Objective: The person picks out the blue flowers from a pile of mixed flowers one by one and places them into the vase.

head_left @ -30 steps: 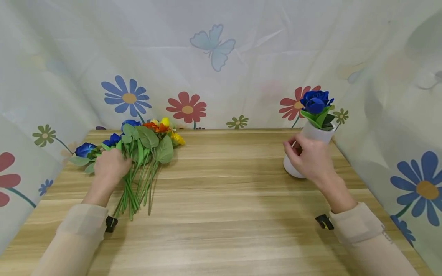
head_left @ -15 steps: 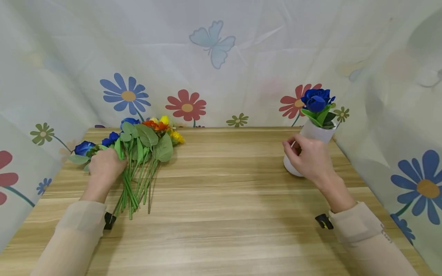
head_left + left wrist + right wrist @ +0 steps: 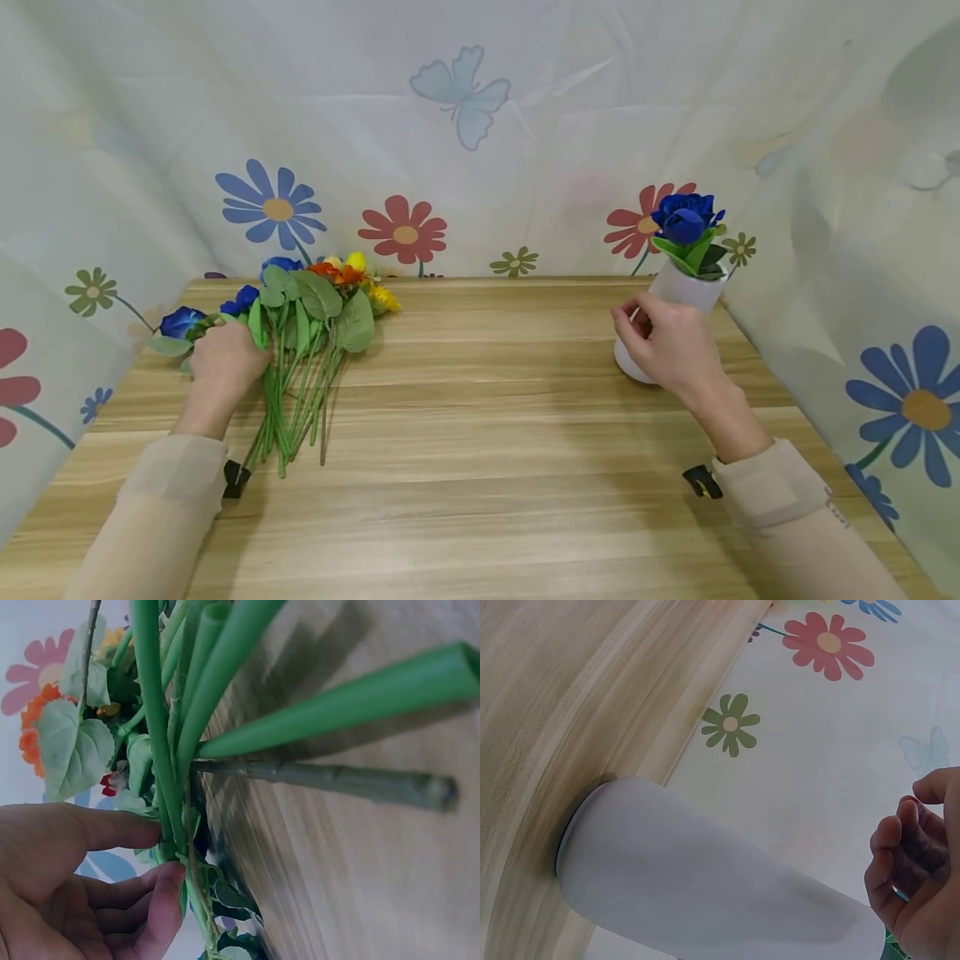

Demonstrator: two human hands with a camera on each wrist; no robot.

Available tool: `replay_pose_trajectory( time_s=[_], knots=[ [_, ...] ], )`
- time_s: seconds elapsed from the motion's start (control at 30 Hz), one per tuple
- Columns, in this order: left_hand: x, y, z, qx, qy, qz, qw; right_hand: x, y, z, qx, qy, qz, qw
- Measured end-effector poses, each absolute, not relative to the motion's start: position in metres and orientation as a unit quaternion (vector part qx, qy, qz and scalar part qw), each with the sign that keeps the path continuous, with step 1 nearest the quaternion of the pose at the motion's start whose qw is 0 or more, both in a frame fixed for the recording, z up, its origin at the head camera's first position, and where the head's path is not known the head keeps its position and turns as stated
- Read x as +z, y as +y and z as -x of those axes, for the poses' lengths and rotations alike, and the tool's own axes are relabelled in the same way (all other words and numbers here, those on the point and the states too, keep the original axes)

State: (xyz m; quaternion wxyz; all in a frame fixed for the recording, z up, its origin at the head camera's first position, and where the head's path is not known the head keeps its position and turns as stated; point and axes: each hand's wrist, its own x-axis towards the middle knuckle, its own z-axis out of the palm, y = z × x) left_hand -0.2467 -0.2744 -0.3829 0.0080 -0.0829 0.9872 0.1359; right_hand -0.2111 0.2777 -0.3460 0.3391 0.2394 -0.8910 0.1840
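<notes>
My left hand (image 3: 227, 357) is among the artificial flowers at the left of the table. In the left wrist view, its thumb and fingers pinch a green flower stem (image 3: 171, 844); which bloom that stem bears is hidden. Around it lie a blue flower (image 3: 182, 322), orange flowers (image 3: 336, 272), yellow flowers (image 3: 382, 297) and broad green leaves (image 3: 318, 296). At the right, a white vase (image 3: 705, 877) stands upright with one blue flower (image 3: 685, 218) in it. My right hand (image 3: 675, 342) hangs beside the vase, fingers loosely curled, holding nothing; whether it touches the vase I cannot tell.
Several bare green stems (image 3: 288, 417) point toward the front of the wooden table (image 3: 480, 417). A patterned curtain (image 3: 540, 150) closes off the back and both sides.
My left hand has shifted slightly left within the flowers, and some stems beside it have moved a little. The right hand and the vase stay in place.
</notes>
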Motion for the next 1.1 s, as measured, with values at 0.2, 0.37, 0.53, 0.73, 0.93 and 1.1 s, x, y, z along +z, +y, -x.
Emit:
replay_pose_trajectory(
  time_s=[0.2,0.37,0.53,0.73,0.93,1.1],
  knots=[
    [-0.38,-0.273,0.246,0.147,0.984,0.097,0.016,-0.345,0.277,0.211,0.182,-0.894,-0.237,0.335],
    [-0.378,-0.27,0.244,0.166,0.982,0.091,0.008,-0.346,0.278,0.211,0.183,-0.893,-0.238,0.335],
    [-0.376,-0.267,0.242,0.174,0.981,0.082,-0.005,-0.348,0.278,0.211,0.183,-0.893,-0.24,0.335],
    [-0.372,-0.266,0.242,0.198,0.977,0.072,-0.02,-0.348,0.279,0.212,0.185,-0.892,-0.24,0.335],
    [-0.366,-0.263,0.241,0.218,0.974,0.059,-0.021,-0.348,0.279,0.212,0.183,-0.893,-0.238,0.336],
    [-0.36,-0.26,0.239,0.235,0.97,0.055,-0.031,-0.348,0.279,0.212,0.181,-0.895,-0.236,0.333]
  ],
)
